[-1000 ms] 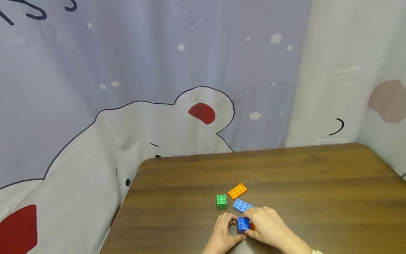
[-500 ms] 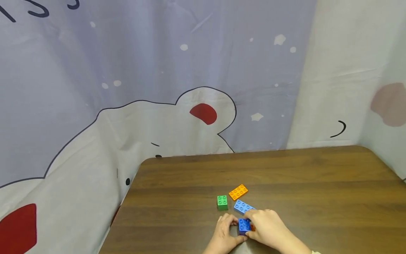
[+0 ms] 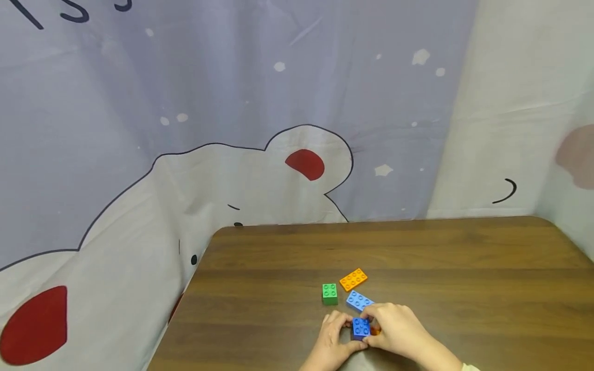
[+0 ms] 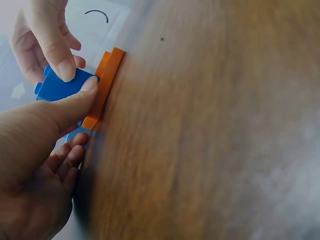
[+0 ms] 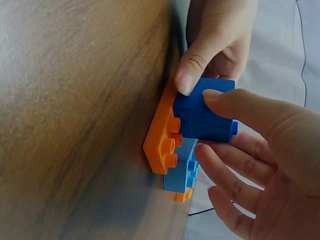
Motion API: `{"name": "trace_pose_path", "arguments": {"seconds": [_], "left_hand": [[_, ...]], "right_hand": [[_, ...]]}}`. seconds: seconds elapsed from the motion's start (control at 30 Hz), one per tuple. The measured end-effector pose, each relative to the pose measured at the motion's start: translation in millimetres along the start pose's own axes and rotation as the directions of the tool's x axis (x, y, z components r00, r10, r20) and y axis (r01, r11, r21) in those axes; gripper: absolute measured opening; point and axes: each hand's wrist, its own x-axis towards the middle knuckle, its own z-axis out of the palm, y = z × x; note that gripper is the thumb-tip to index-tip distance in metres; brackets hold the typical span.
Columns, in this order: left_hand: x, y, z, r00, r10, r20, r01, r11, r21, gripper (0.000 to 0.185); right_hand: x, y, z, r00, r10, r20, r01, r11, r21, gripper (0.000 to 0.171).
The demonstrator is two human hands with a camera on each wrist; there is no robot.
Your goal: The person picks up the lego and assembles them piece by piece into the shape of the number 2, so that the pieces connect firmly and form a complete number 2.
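Note:
A dark blue brick [image 3: 361, 327] sits on an orange plate [image 3: 375, 331] lying flat on the wooden table [image 3: 464, 288]. My left hand [image 3: 343, 330] holds this stack from the left. Its thumb [image 4: 75, 102] lies against the blue brick [image 4: 60, 86] and the orange plate [image 4: 102, 90]. From the right, my right hand [image 3: 371, 322] pinches the blue brick [image 5: 202, 117] between thumb and fingers, above the orange plate [image 5: 162, 140]. A light blue plate [image 3: 358, 300] lies just behind my right hand.
A green brick [image 3: 330, 293] and a second orange plate [image 3: 353, 279] lie a little farther back on the table. A printed cloth [image 3: 232, 154] hangs behind and to the left of the table. The table's left edge is close to the bricks.
Both hands keep their hold on the dark blue brick in the same spot. Only the head view has shifted a little.

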Motion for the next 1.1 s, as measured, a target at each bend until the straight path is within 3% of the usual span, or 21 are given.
{"name": "trace_pose_path", "arguments": {"seconds": [0.3,0.67,1.1], "left_hand": [[-2.0,-2.3,1.9,0.999,0.041,-0.022,-0.041,0.999,-0.015,0.029],[0.4,-0.9,4.1,0.997,-0.077,0.008,0.077,0.995,-0.068,0.033],[-1.7,-1.2,3.2,0.994,-0.101,0.027,0.103,0.992,-0.068,0.031]], "right_hand": [[-1.5,3.2,3.1,1.0,0.012,-0.017,-0.012,0.999,0.03,0.029],[-0.7,11.4,3.9,0.999,-0.007,0.035,0.002,0.99,0.144,0.034],[8.5,7.4,-12.1,0.977,-0.118,0.176,0.112,0.993,0.047,0.043]]}}
